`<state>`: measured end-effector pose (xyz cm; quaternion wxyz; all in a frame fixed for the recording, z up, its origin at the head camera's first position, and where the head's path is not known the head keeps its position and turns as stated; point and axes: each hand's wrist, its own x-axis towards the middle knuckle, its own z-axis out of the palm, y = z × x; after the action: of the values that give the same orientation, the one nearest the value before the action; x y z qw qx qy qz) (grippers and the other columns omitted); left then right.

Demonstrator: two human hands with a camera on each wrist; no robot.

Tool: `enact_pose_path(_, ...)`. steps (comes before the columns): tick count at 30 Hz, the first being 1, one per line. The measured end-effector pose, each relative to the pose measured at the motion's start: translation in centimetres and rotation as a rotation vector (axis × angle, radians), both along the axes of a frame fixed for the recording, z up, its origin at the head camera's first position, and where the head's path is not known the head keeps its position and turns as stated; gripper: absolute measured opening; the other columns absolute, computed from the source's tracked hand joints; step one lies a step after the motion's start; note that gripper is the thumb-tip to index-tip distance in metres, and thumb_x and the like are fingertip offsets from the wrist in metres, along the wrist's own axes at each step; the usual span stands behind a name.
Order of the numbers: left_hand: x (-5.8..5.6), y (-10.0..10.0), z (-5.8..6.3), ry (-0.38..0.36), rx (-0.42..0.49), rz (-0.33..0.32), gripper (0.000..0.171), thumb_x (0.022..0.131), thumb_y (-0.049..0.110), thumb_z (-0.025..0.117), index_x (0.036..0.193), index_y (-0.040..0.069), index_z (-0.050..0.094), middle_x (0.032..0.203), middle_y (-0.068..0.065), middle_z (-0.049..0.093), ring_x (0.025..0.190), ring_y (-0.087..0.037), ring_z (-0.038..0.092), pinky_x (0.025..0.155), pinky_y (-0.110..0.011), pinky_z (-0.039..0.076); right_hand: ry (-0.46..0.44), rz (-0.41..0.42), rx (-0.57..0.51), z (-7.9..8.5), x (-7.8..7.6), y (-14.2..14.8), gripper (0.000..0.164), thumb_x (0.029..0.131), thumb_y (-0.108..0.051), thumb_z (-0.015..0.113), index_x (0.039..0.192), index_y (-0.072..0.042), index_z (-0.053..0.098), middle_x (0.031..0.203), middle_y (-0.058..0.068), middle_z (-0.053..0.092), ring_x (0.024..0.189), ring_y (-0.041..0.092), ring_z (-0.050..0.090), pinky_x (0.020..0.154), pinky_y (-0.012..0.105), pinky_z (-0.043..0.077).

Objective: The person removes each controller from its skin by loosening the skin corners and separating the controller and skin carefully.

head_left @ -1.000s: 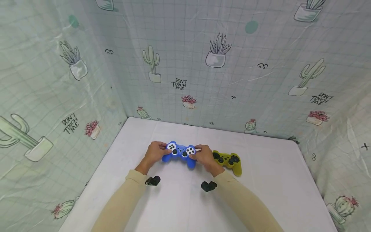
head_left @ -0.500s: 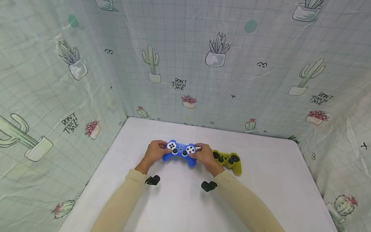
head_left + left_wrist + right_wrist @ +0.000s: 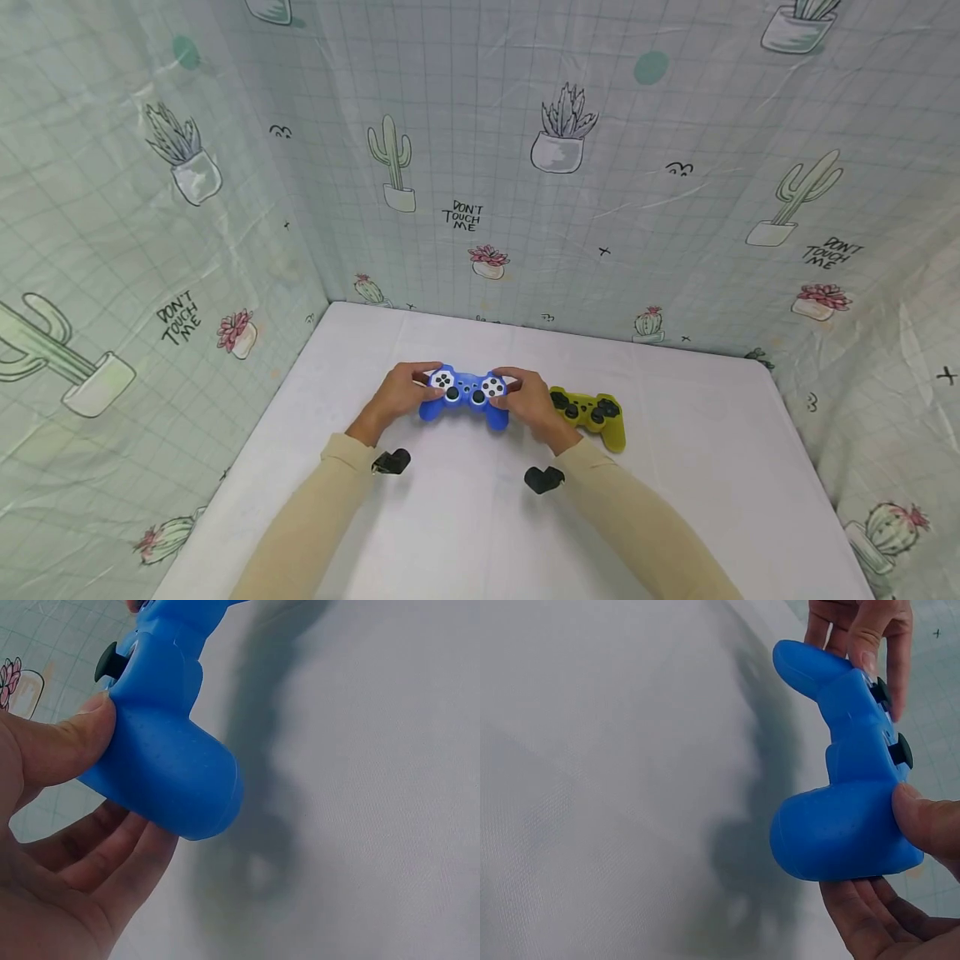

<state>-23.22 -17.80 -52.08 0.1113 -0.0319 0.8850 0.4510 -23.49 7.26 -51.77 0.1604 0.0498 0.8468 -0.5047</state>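
Held in the air over the white table is a blue game controller point(image 3: 466, 385) with white button areas and two black thumbsticks. My left hand point(image 3: 396, 392) grips its left end, the thumb on the front beside a stick and the fingers behind. At the other end my right hand point(image 3: 531, 402) holds it the same way. In the left wrist view the left thumb point(image 3: 86, 739) presses near a thumbstick while fingers support the handle from below. The right wrist view shows the right thumb point(image 3: 930, 821) on the controller's face. Both index fingers reach its top edge.
A yellow-green game controller point(image 3: 611, 429) with black sticks lies on the table point(image 3: 697, 467), just right of the right hand and partly covered by it. Cloth printed with cacti point(image 3: 558, 233) hangs behind and along both sides.
Both index fingers have stretched over the controller's top edge. A small white piece that showed beside the right fingers is no longer visible. The yellow-green controller stays in place.
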Motion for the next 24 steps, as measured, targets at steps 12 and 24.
enact_pose_path(12,-0.28,-0.48,0.19,-0.046,0.052,-0.087,0.064,0.090,0.017,0.082,0.150,0.019,0.058,0.124,-0.017,0.065,0.105,-0.027,0.062,0.081,-0.031,0.055,0.052,0.074,0.017,0.05,-0.47,0.65,0.062,0.085,-0.008,0.086,0.142,-0.024,0.066,0.115,0.012,0.068,0.103,0.025,0.061,0.089,0.036,0.059)
enact_pose_path(24,-0.46,-0.42,-0.07,-0.032,0.074,-0.072,0.065,0.088,0.017,0.084,0.148,0.021,0.061,0.123,-0.015,0.070,0.109,-0.027,0.064,0.086,-0.034,0.059,0.088,0.069,0.031,0.25,-0.73,0.79,0.061,0.081,-0.006,0.088,0.136,-0.025,0.069,0.111,0.010,0.070,0.100,0.024,0.062,0.090,0.035,0.057)
